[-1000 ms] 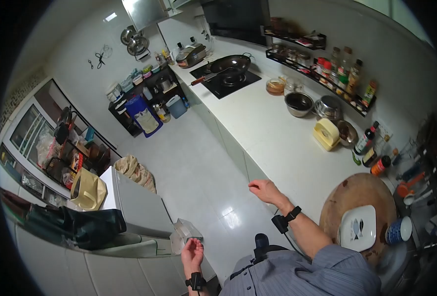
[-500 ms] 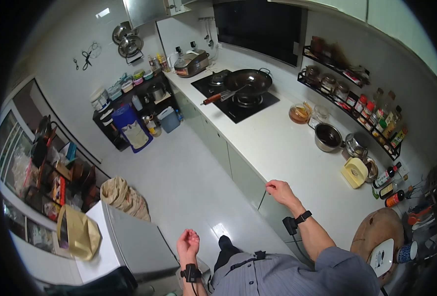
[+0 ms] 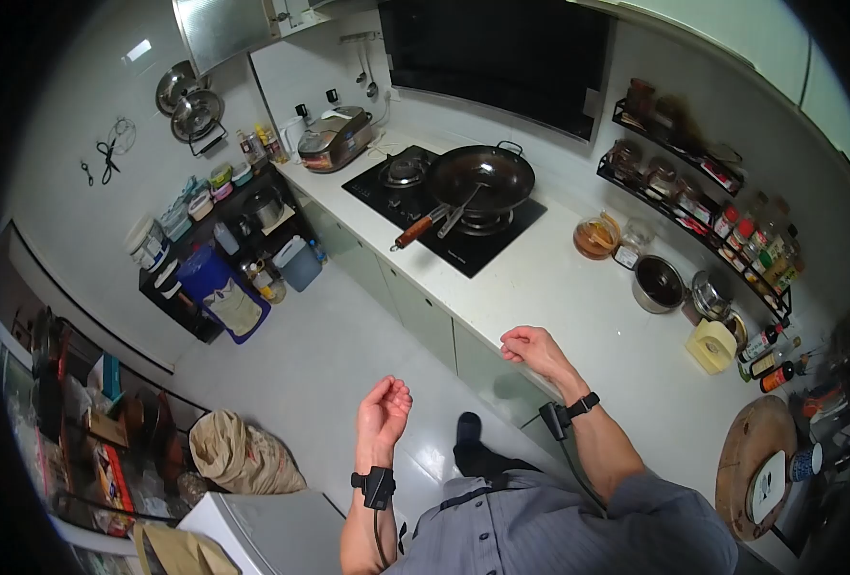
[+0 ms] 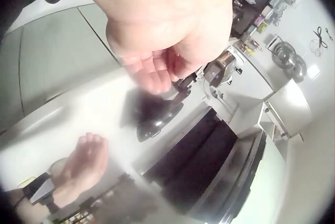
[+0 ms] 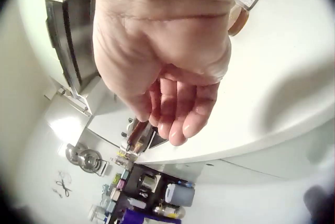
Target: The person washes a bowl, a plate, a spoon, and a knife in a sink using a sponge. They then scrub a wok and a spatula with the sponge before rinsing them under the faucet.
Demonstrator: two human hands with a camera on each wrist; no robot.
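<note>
My left hand (image 3: 384,414) is held palm up over the floor, its fingers loosely curled around nothing. Close to the counter's front edge hovers my right hand (image 3: 540,353), bent loosely at the fingers and likewise bare; the right wrist view shows its palm (image 5: 162,51) with no object in it. Ahead of both hands a black wok (image 3: 506,182) sits on the cooktop (image 3: 458,254), its wooden handle (image 3: 415,232) pointing toward me. A metal utensil (image 3: 458,213) leans inside the wok. In the left wrist view, the wok (image 4: 152,119) appears beyond the left fingers.
Along the counter (image 3: 578,297) stand a glass jar of amber liquid (image 3: 594,238), a steel pot (image 3: 659,284), a yellow holder (image 3: 710,346) and a round chopping board (image 3: 739,460). A rice cooker (image 3: 337,141) is at the far end. A cloth sack (image 3: 243,455) and refrigerator (image 3: 276,532) are at left.
The view has swung toward the cooktop, and the wok appears nearer. My left hand has risen from low in the frame. Both hands stay without anything in them.
</note>
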